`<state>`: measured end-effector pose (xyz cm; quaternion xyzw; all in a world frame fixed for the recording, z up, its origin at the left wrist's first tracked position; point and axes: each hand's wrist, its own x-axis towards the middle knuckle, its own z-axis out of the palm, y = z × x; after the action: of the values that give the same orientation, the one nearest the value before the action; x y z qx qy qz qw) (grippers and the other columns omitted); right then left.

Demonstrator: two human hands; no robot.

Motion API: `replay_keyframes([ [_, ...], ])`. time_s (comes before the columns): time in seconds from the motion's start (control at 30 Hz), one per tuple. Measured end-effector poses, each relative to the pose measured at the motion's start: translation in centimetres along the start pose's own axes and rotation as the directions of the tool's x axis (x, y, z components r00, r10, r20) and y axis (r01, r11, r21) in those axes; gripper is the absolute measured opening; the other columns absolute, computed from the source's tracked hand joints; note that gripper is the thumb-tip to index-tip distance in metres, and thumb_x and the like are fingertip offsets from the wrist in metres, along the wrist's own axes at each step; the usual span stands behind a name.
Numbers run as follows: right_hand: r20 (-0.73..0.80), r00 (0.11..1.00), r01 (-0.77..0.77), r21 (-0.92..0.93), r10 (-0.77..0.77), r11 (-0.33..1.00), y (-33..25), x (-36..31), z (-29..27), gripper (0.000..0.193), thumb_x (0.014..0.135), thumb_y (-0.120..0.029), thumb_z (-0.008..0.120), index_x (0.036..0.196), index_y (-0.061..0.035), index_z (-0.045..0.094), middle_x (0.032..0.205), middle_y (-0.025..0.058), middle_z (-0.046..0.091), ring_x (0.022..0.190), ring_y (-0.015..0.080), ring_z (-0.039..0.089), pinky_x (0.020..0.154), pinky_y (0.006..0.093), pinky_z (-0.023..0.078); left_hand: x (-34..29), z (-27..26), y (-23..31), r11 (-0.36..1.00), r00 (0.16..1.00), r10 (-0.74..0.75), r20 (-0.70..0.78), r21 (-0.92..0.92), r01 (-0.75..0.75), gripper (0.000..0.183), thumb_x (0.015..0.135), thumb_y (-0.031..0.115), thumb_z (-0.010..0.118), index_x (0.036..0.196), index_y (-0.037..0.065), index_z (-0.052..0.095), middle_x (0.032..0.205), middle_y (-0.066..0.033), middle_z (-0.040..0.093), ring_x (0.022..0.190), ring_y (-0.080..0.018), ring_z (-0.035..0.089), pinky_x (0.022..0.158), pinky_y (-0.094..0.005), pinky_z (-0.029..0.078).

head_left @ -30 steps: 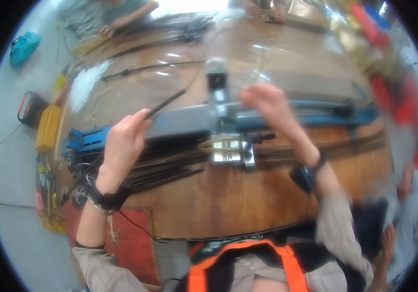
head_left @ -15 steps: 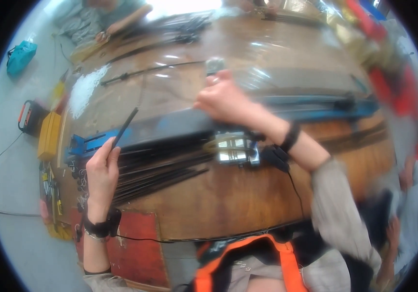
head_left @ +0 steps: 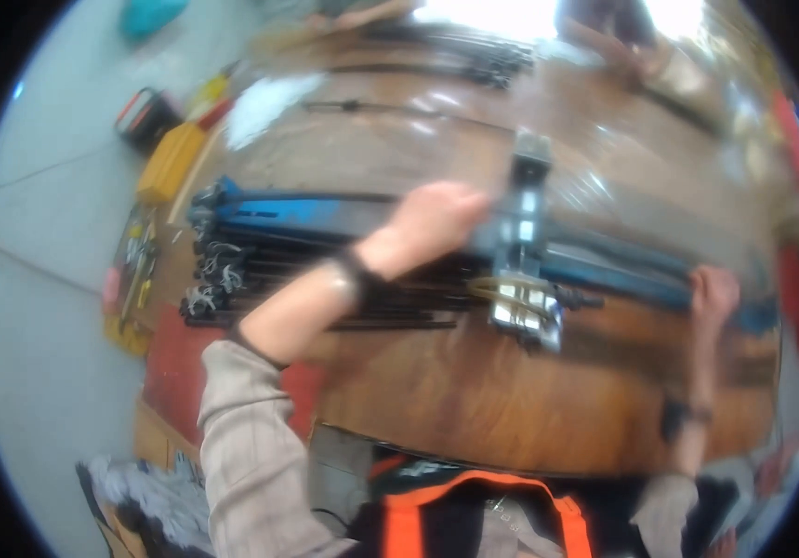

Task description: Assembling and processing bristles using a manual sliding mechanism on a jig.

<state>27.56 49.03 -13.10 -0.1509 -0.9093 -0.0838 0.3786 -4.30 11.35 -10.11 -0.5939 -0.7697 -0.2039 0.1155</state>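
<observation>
A long blue fixture [head_left: 297, 210] lies across the table, with a dark rod [head_left: 343, 196] along its left part. My left hand [head_left: 436, 221] is over its middle, fingers curled in and blurred, just left of a metal clamp device [head_left: 521, 219] with a grey block on top. What the fingers hold, if anything, is hidden. My right hand [head_left: 715, 290], closed, is at the fixture's right part; its contents are too blurred to make out. In front of the fixture lie several black rods [head_left: 353, 323] with pale wire-like bits [head_left: 223, 270] at their left ends.
A shiny metal unit [head_left: 525, 312] with a yellowish hose stands before the clamp. At the left are a yellow box [head_left: 171, 163], hand tools [head_left: 142, 251] and a white pile [head_left: 271, 107]. More dark rods [head_left: 455, 56] lie at the back, where other people [head_left: 604, 23] sit.
My left hand has gone from the left end of the fixture to its middle, beside the clamp. The right hand has left the clamp's top for the right part. The view has shifted.
</observation>
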Motion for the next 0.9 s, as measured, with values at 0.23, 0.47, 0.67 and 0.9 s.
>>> replay_keyframes([
  [0.23,-0.011,0.998,-0.061,0.033,0.062,0.998,-2.1,0.6,-0.9,0.008,0.084,-0.008,0.069,0.085,-0.0057,0.06,0.081,0.0093,0.059,0.083,0.0284,0.055,0.08,0.0387,0.043,0.5,0.6,0.2,0.998,0.997,-0.065,0.032,0.014,0.065,0.015,0.091,0.019,0.061,0.082,0.007,0.062,0.077,-0.0144,0.061,0.076,-0.0352,0.061,0.066,-0.0435,0.051],
  [0.47,0.006,0.993,-0.118,0.069,0.117,0.991,-1.4,0.0,-0.2,0.008,0.085,-0.007,0.068,0.087,-0.0047,0.061,0.082,0.0108,0.059,0.084,0.0298,0.056,0.079,0.0391,0.043,0.1,0.1,0.9,0.985,0.99,-0.131,-0.042,-0.12,0.125,0.019,0.088,0.022,0.066,0.078,0.006,0.066,0.078,-0.0153,0.06,0.076,-0.0354,0.061,0.069,-0.0451,0.05],
  [0.67,-0.017,0.995,-0.096,0.033,0.097,0.995,0.3,-0.9,0.9,0.008,0.085,-0.006,0.068,0.089,-0.0039,0.062,0.083,0.0116,0.059,0.086,0.0306,0.056,0.079,0.0399,0.044,0.3,1.0,0.9,0.974,0.981,-0.147,-0.125,-0.188,0.122,0.017,0.085,0.022,0.068,0.079,0.006,0.067,0.079,-0.014,0.06,0.077,-0.0346,0.06,0.07,-0.0441,0.05],
  [0.9,-0.063,0.996,-0.056,0.075,0.061,0.996,0.5,-0.8,0.7,0.009,0.084,-0.004,0.068,0.091,-0.0031,0.062,0.089,0.0119,0.063,0.091,0.0306,0.058,0.083,0.0396,0.045,0.5,-0.4,2.0,0.987,0.966,-0.108,-0.235,-0.139,0.076,0.016,0.079,0.018,0.073,0.077,0.006,0.062,0.079,-0.012,0.058,0.079,-0.0336,0.059,0.069,-0.0441,0.048],
])
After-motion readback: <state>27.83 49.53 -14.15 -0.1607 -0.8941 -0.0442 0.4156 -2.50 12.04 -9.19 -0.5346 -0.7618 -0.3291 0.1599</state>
